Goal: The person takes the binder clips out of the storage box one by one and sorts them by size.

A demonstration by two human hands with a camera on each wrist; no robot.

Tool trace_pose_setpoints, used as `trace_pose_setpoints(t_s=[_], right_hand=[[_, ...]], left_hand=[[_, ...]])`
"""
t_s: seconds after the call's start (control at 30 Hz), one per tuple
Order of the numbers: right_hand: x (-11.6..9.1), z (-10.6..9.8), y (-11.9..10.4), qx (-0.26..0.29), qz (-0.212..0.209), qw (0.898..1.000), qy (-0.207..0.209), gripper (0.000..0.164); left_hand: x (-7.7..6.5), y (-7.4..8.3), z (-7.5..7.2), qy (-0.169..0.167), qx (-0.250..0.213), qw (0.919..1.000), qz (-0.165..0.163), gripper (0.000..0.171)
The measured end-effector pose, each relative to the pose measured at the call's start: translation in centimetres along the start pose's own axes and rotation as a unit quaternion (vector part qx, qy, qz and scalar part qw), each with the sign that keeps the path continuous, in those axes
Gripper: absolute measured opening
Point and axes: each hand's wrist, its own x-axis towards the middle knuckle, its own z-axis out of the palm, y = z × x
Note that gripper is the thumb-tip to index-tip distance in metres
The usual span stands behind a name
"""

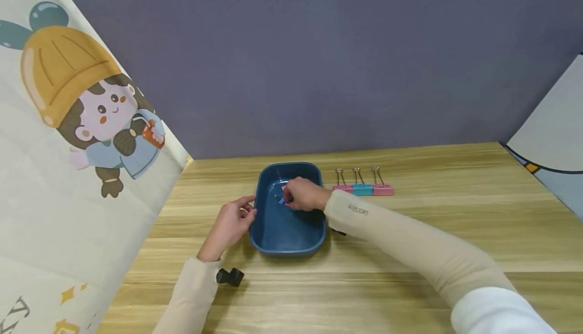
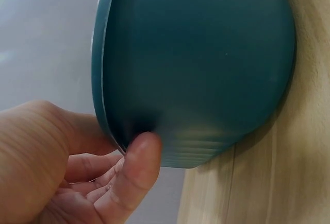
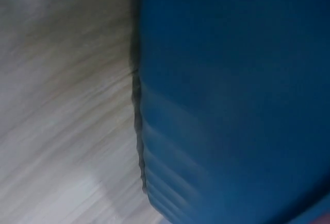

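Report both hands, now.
Left hand: closed, pinching the blue bin at its edge.
Right hand: curled by a small blue item in the bin; whether holding it cannot be told.

Bare left hand: extended forward from bent wrist, digits drawn together in pinching grip; left wrist view shows one digit's pad in front, other fingers folded behind. Left forearm in snug beige fabric sleeve: rising steeply from lower edge. Bare right hand: knuckles uppermost, fingers curled downward, fingertips partly hidden. Right forearm in beige fabric sleeve with dark lettering: slanting up and leftward from lower right; white cloth sleeve about elbow.
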Motion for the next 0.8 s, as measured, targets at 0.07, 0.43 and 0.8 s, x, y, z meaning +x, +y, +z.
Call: trace_pose_setpoints(t_s=[0.07,0.43,0.8], right_hand=[[0.0,0.1,-0.2,-0.003,-0.008,1.0,0.008,0.001],[-0.1,0.6,-1.6,-0.002,0.001,1.0,0.003,0.008],[0.0,0.6,-3.0,-0.01,0.014,1.0,0.0,0.01]], left_hand=[[-0.1,-0.1,-0.1,-0.001,-0.003,1.0,0.001,0.034],[-0.7,-0.3,-1.0,-0.016,-0.024,0.9996,0.001,0.034],[-1.1,-0.6,-1.8,-0.026,-0.03,0.9992,-0.002,0.034]])
